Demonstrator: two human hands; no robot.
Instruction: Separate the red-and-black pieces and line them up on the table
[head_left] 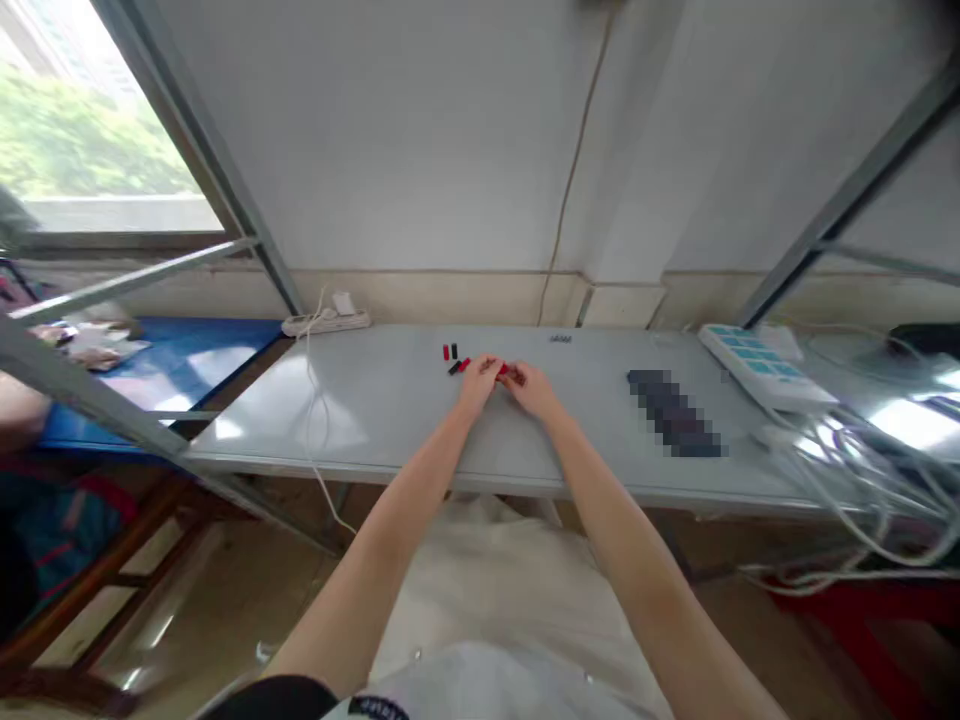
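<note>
Over the grey table (pixel 390 400), my left hand (pixel 478 382) and my right hand (pixel 531 387) come together with fingers closed in a pinch. Between their fingertips shows a small red piece (pixel 503 369), too small to make out its exact kind. Just left of my left hand lie a red piece (pixel 464 364) and a black piece (pixel 454 368), end to end or nearly so. Slightly farther back are another red piece (pixel 445 352) and another black piece (pixel 454 351), side by side.
Several small dark items (pixel 560 339) lie near the wall. A pixelated dark object (pixel 675 413) rests to the right. At the back left is a white power strip (pixel 330 320) with its cable over the front edge. A larger white power strip (pixel 765 365) and tangled cables (pixel 862 490) occupy the right end.
</note>
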